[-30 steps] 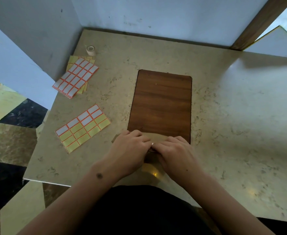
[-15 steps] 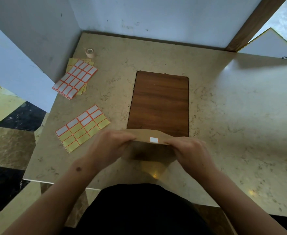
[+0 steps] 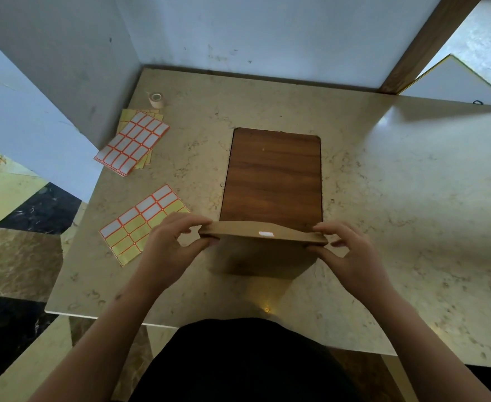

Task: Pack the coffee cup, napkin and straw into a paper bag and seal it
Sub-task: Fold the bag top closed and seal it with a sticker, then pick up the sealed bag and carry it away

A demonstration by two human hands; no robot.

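The bag [image 3: 263,256] stands at the frame's lower centre, its top folded over and held by one small white sticker [image 3: 266,233]; the left hand [image 3: 167,248] pinches the fold's left end, the right hand [image 3: 347,252] its right end; a hard pull outward or a lift by the fold could likely peel that sticker, or tip the bag.

Bare marble table [image 3: 398,198] right of the wooden board [image 3: 273,175]; label sheets [image 3: 132,140] and tape roll [image 3: 156,99] crowding the left
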